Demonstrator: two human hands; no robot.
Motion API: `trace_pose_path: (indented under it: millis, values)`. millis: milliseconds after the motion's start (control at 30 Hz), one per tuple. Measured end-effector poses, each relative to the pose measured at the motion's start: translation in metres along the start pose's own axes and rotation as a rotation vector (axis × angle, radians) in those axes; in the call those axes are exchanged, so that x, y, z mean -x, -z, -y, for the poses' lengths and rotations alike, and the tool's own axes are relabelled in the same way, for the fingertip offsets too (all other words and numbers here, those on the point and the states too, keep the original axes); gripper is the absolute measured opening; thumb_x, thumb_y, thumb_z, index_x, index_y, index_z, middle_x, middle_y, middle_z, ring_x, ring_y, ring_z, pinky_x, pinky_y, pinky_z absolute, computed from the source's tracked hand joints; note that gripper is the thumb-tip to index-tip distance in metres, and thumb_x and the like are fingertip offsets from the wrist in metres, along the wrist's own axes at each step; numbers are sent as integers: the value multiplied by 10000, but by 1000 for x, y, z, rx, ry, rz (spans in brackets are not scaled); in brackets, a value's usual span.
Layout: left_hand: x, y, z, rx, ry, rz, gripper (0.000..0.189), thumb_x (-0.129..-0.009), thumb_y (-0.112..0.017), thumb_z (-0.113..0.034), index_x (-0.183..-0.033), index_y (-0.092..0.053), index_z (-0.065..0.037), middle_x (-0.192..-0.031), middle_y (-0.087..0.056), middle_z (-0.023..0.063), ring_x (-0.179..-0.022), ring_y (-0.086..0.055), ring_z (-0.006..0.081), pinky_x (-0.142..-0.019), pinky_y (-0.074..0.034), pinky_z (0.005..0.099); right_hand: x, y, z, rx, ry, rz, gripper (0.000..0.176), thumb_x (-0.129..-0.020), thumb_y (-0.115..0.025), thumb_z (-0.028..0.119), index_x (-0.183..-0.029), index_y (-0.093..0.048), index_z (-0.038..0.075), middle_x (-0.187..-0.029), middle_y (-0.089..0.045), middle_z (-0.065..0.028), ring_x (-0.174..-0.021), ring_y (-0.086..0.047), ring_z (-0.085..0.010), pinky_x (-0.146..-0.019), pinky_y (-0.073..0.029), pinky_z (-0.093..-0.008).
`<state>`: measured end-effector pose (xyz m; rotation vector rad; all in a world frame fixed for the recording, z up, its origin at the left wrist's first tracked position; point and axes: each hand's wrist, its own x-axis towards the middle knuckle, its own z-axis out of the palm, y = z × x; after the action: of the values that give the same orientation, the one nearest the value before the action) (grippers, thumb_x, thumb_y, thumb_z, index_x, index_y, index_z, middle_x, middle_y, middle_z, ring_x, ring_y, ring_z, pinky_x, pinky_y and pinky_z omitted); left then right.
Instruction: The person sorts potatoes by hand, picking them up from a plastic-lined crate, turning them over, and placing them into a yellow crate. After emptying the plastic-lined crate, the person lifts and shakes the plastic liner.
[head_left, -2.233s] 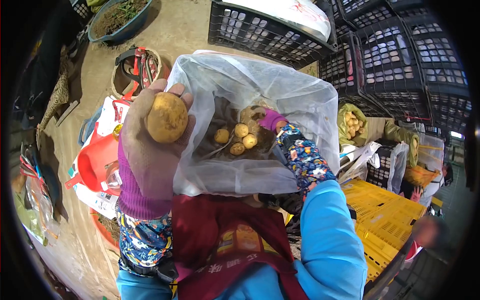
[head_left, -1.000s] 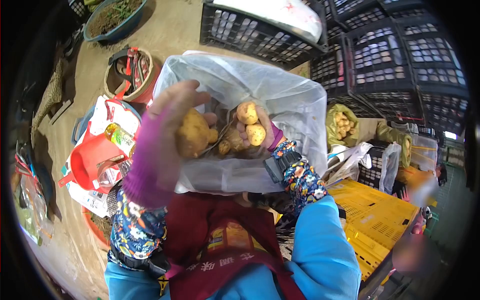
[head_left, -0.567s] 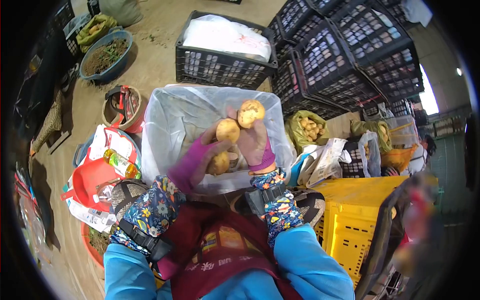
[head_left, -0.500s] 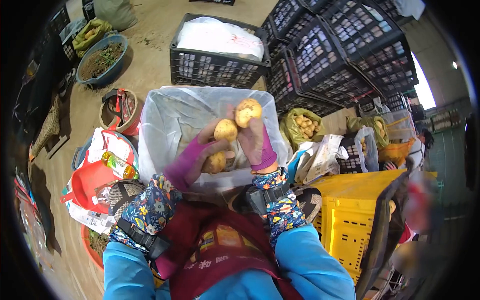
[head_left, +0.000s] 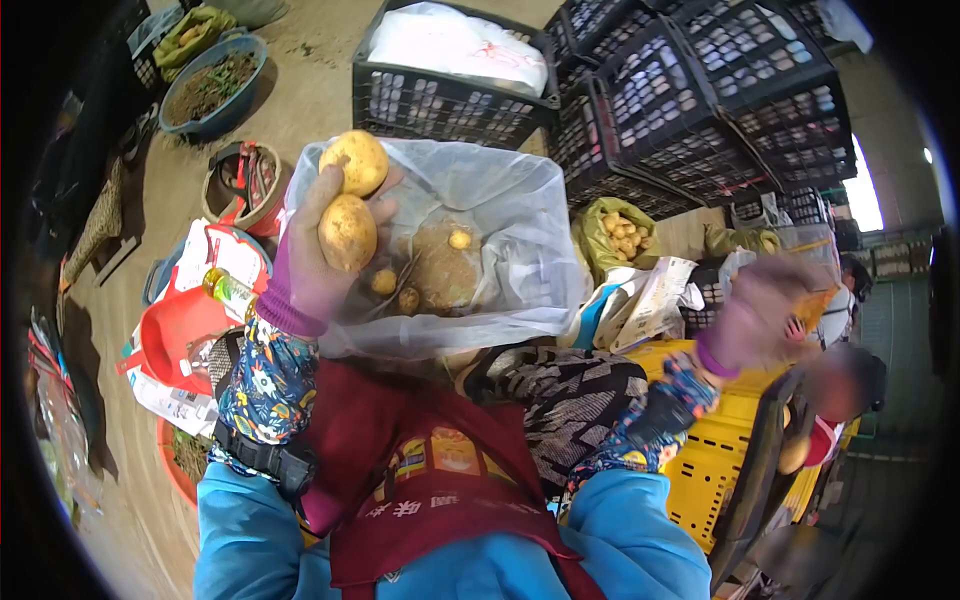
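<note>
My left hand (head_left: 325, 240), in a purple glove, is closed around two potatoes (head_left: 348, 232) over the left side of a plastic-lined bin (head_left: 540, 235). One potato sits above the other in its grip. Inside the bin lie a few small potatoes (head_left: 383, 281) and some brown soil. Out to the right, my right hand (head_left: 765, 310) is blurred by motion above a yellow crate (head_left: 705, 480); its fingers and anything in them cannot be made out.
Black crates (head_left: 680, 110) are stacked at the back right, and another (head_left: 450, 105) stands behind the bin. A green sack of potatoes (head_left: 620, 235) is right of the bin. A red scoop (head_left: 175, 340) lies left. A co-worker (head_left: 845, 390) is at the far right.
My hands have parted: the left moved left with two potatoes, and the right swung right, away from the bin. The bin's contents now show.
</note>
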<state>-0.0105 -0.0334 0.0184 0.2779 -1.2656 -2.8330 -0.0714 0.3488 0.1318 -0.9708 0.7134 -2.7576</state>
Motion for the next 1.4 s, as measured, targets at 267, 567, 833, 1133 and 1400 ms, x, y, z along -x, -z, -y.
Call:
trace_pose_path:
  millis: [267,567,833,1133,1400]
  values:
    - [-13,19,-23,179,69,-263,552,-995,-449,-528,-1346,-486,-104,-1223,-646,134,-943,-661,196,-698,-546,293,37,246,-294,1458,-1232,396,647,-878,-662,387,-1417,-451,96,-1207,-633,-198,-1103,-623,-317,-972,-486,-400]
    - [-27,37,-41,339,68,-479,688,-985,-402,-595,-1405,-433,-51,-1302,-555,252,-975,-675,317,-593,-623,374,118,382,-386,2144,-1364,314,553,-735,-722,316,-1255,-544,259,-1203,-576,-234,-1057,-621,-408,-890,-520,-491]
    - [-38,41,-38,360,98,-556,698,-1003,-355,-579,-1432,-387,-30,-1251,-574,280,-788,-649,288,-500,-590,397,104,288,-394,1763,-1289,1108,259,-783,-669,211,-1012,-645,93,-885,-691,-165,-874,-681,-351,-773,-543,-443]
    - [-31,45,-37,387,96,-483,671,-1005,-378,-566,-1410,-413,-32,-1288,-564,251,-841,-661,290,-551,-594,377,119,285,-378,290,-1635,-408,329,-947,-602,235,-1242,-541,103,-1190,-596,-107,-1097,-607,-250,-928,-524,-392]
    - [-30,38,-38,435,89,-480,636,-999,-429,-545,-1379,-443,-35,-1244,-594,242,-840,-685,262,-575,-615,372,93,264,-360,460,-1216,-9,219,-944,-612,133,-1149,-569,71,-1065,-581,-87,-1057,-613,-258,-894,-550,-450]
